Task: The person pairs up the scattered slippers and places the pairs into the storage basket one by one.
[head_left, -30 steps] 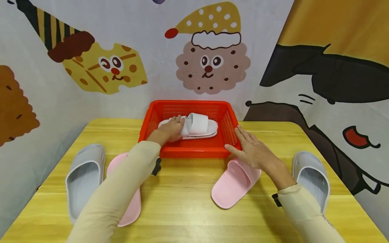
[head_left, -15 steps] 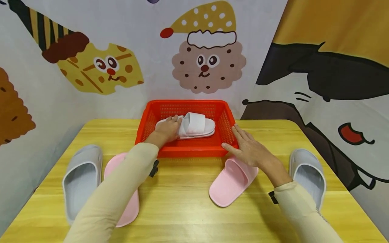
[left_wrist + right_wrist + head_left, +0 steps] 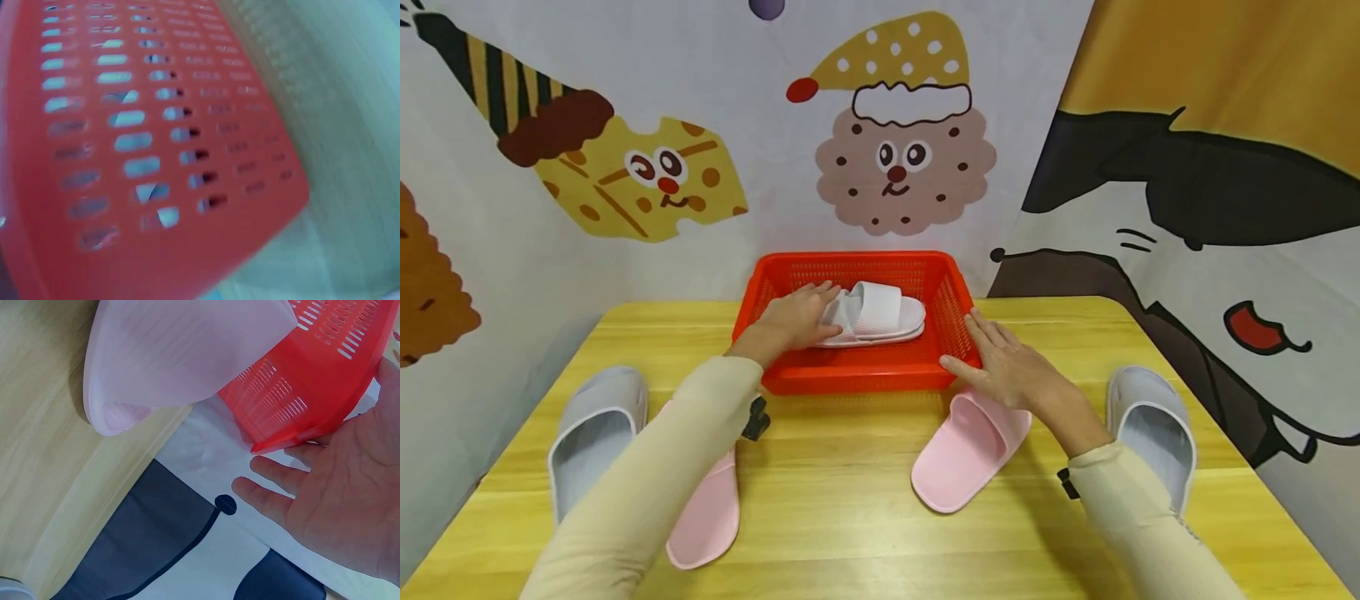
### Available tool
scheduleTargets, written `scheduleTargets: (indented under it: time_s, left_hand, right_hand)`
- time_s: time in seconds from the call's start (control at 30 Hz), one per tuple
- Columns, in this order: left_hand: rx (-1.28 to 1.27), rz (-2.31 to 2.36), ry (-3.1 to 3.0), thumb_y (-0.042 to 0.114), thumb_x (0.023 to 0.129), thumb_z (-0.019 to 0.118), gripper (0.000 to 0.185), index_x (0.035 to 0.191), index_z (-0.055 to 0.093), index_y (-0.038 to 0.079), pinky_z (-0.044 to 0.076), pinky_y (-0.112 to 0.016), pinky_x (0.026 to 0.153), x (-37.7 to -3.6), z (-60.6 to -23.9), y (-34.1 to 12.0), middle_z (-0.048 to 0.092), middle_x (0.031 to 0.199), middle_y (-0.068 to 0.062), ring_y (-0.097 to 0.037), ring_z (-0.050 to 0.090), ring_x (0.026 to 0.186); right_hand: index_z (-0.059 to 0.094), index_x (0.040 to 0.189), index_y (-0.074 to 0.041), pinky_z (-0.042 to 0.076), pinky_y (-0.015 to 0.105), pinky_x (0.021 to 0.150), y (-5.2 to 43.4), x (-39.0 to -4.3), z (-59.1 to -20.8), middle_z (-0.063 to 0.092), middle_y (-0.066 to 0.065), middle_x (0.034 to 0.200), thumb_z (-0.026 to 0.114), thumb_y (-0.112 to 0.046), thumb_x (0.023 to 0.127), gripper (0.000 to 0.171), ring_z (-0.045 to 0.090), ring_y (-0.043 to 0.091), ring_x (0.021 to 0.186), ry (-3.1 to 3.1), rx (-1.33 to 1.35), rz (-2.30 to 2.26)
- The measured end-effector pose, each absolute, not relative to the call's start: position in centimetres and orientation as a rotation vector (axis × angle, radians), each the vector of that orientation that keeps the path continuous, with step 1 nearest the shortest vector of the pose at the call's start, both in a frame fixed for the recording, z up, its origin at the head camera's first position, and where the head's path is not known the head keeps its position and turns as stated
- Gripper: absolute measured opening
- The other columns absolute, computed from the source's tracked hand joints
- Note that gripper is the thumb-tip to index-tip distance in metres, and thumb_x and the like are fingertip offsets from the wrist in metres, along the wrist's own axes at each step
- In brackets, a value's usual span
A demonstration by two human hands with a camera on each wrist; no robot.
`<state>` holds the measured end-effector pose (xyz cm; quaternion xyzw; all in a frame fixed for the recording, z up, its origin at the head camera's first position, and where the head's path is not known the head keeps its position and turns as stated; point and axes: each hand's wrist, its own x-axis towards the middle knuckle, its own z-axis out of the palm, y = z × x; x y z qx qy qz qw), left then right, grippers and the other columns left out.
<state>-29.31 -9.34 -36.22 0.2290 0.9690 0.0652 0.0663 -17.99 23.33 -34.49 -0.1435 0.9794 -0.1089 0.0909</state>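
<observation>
A pair of white slippers (image 3: 877,312) lies inside a red perforated plastic basket (image 3: 865,381) at the back of the table. My left hand (image 3: 793,319) is over the basket's left side, fingers straight, its fingertips overlapping the slippers' left end. With fingers extended, my right hand (image 3: 1011,367) touches the basket's right front corner, thumb at the front rim. Just below that hand is a pink slipper (image 3: 958,462), angled on the table. In the left wrist view the slotted basket wall (image 3: 150,137) shows blurred; the hand is outside that view. Open fingers of the right hand (image 3: 344,481) meet the rim in the right wrist view.
Another pink slipper (image 3: 707,517) lies partly hidden beneath my left sleeve. Grey slippers stand at both sides, one grey slipper (image 3: 595,442) at left and one grey slipper (image 3: 1153,433) at right. Behind the wooden table (image 3: 827,517) hangs a cartoon-printed cloth (image 3: 700,275).
My left hand has drawn back leftward from the white slippers toward the basket's left rim. The right hand keeps its place on the basket. The head view has shifted slightly.
</observation>
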Motion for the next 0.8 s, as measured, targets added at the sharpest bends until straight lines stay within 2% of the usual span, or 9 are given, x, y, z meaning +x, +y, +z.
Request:
scheduleTargets:
  time_s: [0.13, 0.53, 0.8]
  left_hand:
    - [0.795, 0.289, 2.939, 0.040, 0.100, 0.061, 0.072, 0.159, 0.035, 0.008, 0.031, -0.058, 0.112, -28.9, -35.4, -10.7, 0.031, 0.162, -0.013, -0.034, 0.029, 0.148]
    - [0.956, 0.297, 2.968, 0.042, 0.108, 0.037, 0.060, 0.158, 0.037, 0.008, 0.018, -0.051, 0.119, -26.9, -34.2, -13.1, 0.030, 0.163, -0.014, -0.037, 0.023, 0.149]
    - [1.018, 0.308, 2.981, 0.041, 0.107, 0.043, 0.062, 0.159, 0.033, 0.008, 0.015, -0.051, 0.120, -25.0, -33.6, -14.5, 0.029, 0.163, -0.014, -0.037, 0.021, 0.150]
  right_hand:
    - [0.011, 0.162, -0.001, 0.025, 0.066, 0.111, 23.5, -17.8, -34.4, 0.007, 0.018, 0.168, 0.033, -0.070, 0.099, 0.096, 0.016, 0.049, 0.147, 2.909, -0.426, -0.321]
    - [0.009, 0.162, 0.000, 0.023, 0.068, 0.111, 23.7, -17.9, -34.7, 0.006, 0.020, 0.168, 0.033, -0.072, 0.098, 0.099, 0.014, 0.051, 0.147, 2.906, -0.428, -0.331]
    - [0.014, 0.161, 0.001, 0.017, 0.065, 0.115, 23.4, -17.8, -35.0, 0.009, 0.020, 0.167, 0.035, -0.070, 0.099, 0.097, 0.015, 0.051, 0.147, 2.947, -0.475, -0.370]
